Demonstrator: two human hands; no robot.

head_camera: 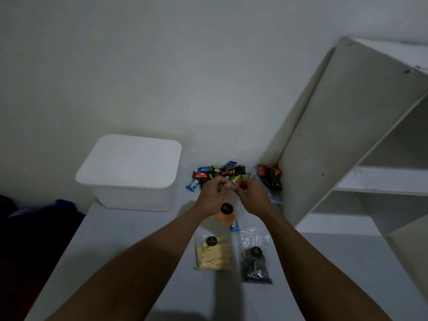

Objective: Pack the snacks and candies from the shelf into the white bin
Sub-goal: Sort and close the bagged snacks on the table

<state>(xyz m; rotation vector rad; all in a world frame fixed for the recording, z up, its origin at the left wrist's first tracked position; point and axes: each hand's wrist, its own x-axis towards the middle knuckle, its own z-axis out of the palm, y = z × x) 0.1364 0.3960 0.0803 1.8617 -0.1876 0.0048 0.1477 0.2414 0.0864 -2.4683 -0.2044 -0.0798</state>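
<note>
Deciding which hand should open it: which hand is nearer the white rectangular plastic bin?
Left. The left hand is right of the white rectangular plastic bin, pinching the top of a clear bag of orange snacks; the right hand pinches it farther right.

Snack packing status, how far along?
Early. Done: snacks lie on the table, none seen on the shelf. In hand: left hand and right hand pinch the top of the orange snack bag. Left: the white bin has its lid on, nothing visibly packed; candy pile, yellow stick bag and dark cookie bag wait outside it.
</note>
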